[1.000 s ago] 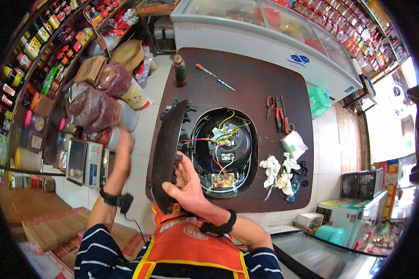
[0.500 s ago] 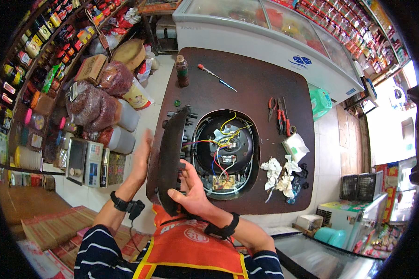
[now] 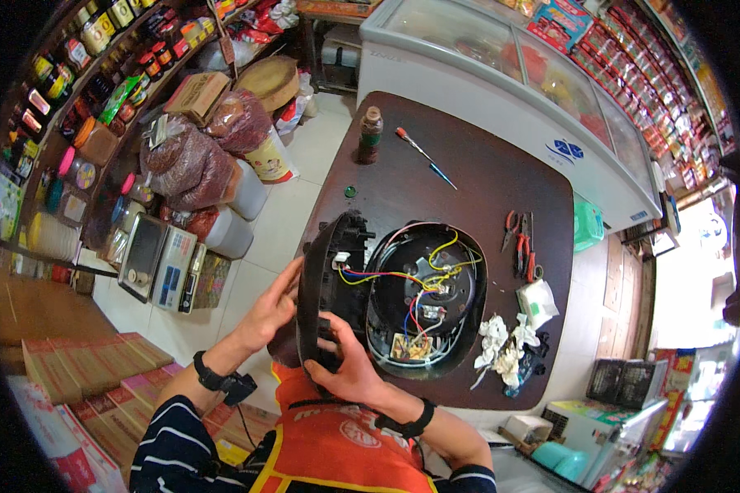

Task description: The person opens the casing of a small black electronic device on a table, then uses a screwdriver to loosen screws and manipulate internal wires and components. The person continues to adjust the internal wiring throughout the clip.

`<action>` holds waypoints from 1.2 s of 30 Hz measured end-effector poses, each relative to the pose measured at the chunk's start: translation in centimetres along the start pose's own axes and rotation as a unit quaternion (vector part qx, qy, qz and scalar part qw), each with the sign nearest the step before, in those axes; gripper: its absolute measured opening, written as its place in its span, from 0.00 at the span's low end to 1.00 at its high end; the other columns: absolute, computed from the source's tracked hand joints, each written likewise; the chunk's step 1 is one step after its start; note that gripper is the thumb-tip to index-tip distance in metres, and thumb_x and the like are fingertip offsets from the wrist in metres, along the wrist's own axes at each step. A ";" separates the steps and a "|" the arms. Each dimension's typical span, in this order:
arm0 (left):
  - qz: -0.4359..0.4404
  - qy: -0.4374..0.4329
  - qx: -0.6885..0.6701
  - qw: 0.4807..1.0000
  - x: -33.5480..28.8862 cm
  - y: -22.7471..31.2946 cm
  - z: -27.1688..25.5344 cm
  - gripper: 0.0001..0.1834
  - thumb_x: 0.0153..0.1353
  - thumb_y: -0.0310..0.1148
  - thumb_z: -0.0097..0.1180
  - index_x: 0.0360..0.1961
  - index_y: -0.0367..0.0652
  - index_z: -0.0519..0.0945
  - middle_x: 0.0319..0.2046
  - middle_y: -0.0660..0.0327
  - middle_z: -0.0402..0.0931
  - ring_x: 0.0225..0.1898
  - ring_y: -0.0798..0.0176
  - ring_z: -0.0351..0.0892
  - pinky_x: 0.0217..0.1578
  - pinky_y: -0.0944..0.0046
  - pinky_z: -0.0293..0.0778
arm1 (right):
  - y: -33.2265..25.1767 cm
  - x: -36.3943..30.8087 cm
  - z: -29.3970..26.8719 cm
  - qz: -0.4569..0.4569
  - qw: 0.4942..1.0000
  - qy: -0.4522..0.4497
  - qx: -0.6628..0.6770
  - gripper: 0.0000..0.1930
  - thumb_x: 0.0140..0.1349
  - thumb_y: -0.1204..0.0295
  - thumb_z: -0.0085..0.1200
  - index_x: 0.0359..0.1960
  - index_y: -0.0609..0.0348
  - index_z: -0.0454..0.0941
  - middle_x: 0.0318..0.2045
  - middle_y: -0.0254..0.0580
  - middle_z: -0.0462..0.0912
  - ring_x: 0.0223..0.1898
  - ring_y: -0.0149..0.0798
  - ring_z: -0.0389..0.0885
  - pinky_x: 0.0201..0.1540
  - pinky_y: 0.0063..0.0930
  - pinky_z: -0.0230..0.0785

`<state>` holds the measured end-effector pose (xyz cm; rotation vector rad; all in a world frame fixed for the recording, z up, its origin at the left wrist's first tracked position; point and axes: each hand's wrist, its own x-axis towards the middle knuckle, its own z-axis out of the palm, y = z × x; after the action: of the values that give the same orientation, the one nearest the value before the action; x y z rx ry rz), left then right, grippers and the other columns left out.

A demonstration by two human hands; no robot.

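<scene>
A black plastic base cover [image 3: 311,287] stands on edge beside an oval black electrical appliance body [image 3: 478,283], which lies opened. Coloured wires [image 3: 386,274] run from a white connector on the cover's inner side into the body. Inside the body are a round metal plate and a small circuit board [image 3: 411,347]. My right hand [image 3: 349,361] grips the cover's near end, thumb and fingers round its edge. Against the cover's outer left face rests my left hand [image 3: 267,316], fingers stretched out; whether its fingertips press is hard to tell.
On the brown table [image 3: 485,189] lie a screwdriver [image 3: 423,156], red-handled pliers [image 3: 524,251], crumpled tissues [image 3: 506,341] and a tissue pack [image 3: 537,302]. A bottle [image 3: 370,135] stands at the far left, near a green cap [image 3: 350,191]. Behind is a chest freezer [image 3: 469,90]; a scale [image 3: 160,263] sits left.
The head view has shifted, so the table sits further right. My left hand has come in to the cover. The cover has turned, showing more of its inner side and the connector.
</scene>
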<state>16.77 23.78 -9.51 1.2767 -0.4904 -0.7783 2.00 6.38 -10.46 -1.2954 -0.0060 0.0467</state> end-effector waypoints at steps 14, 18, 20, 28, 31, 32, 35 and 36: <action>-0.042 0.058 0.047 0.996 1.2 1.6 0.6 0.68 0.63 0.28 0.79 0.88 0.35 0.36 0.84 0.48 0.54 0.80 0.55 0.63 0.78 0.55 0.64 | -2.6 1.5 -1.6 0.054 0.974 -0.075 -0.207 0.42 0.66 0.67 0.74 0.78 0.61 0.64 0.66 0.58 0.79 0.65 0.54 0.83 0.69 0.43 0.77; -0.057 0.070 -0.009 0.996 1.5 1.3 -0.5 0.68 0.62 0.31 0.80 0.88 0.33 0.39 0.83 0.45 0.56 0.81 0.52 0.62 0.80 0.53 0.60 | -3.9 -1.8 -6.3 0.027 0.964 0.023 -0.262 0.30 0.66 0.72 0.74 0.69 0.61 0.79 0.57 0.52 0.87 0.55 0.47 0.90 0.59 0.40 0.84; -0.037 0.075 0.008 0.996 1.8 1.3 -0.7 0.66 0.62 0.33 0.79 0.88 0.32 0.42 0.81 0.45 0.60 0.80 0.51 0.65 0.79 0.53 0.60 | -3.8 -4.9 -9.5 0.005 0.951 0.141 -0.277 0.25 0.63 0.78 0.74 0.62 0.62 0.84 0.49 0.45 0.91 0.47 0.36 0.89 0.54 0.30 0.81; -0.042 0.106 0.086 0.990 2.5 2.8 1.9 0.62 0.60 0.36 0.78 0.87 0.33 0.51 0.80 0.47 0.64 0.80 0.50 0.65 0.80 0.52 0.59 | 1.9 -14.3 -25.3 0.159 0.819 0.457 -0.309 0.41 0.70 0.66 0.73 0.79 0.63 0.65 0.66 0.50 0.78 0.65 0.44 0.78 0.64 0.39 0.74; -0.051 0.127 0.094 0.986 2.8 3.2 3.3 0.61 0.59 0.38 0.78 0.86 0.33 0.53 0.79 0.47 0.65 0.80 0.51 0.65 0.80 0.52 0.59 | 4.6 -14.4 -29.0 0.219 0.903 0.363 -0.070 0.43 0.79 0.61 0.64 0.86 0.62 0.54 0.76 0.52 0.72 0.75 0.43 0.72 0.79 0.41 0.63; -0.056 0.139 0.095 0.984 2.8 3.2 3.7 0.61 0.59 0.39 0.78 0.86 0.33 0.54 0.79 0.47 0.65 0.80 0.51 0.65 0.80 0.52 0.59 | 5.1 -14.5 -29.5 0.210 0.922 0.323 -0.036 0.43 0.81 0.58 0.61 0.87 0.61 0.53 0.79 0.51 0.68 0.78 0.43 0.68 0.81 0.39 0.59; -0.061 0.153 0.122 0.979 3.0 3.3 4.7 0.61 0.58 0.41 0.78 0.86 0.34 0.55 0.79 0.47 0.66 0.80 0.51 0.66 0.80 0.51 0.60 | 6.3 -13.5 -30.7 0.170 0.957 0.230 0.038 0.45 0.80 0.50 0.60 0.87 0.61 0.52 0.82 0.45 0.66 0.81 0.42 0.63 0.83 0.39 0.54; -0.059 0.160 0.130 0.977 3.0 3.3 5.0 0.62 0.57 0.41 0.78 0.86 0.34 0.55 0.79 0.48 0.66 0.80 0.50 0.66 0.80 0.51 0.60 | 6.3 -13.4 -31.2 0.140 0.967 0.204 0.060 0.51 0.76 0.46 0.64 0.88 0.60 0.49 0.84 0.44 0.62 0.82 0.42 0.61 0.83 0.39 0.54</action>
<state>15.98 18.53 -5.33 1.6549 -0.2610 -0.6028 -10.66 -22.45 -24.71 -1.1575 0.5260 0.0204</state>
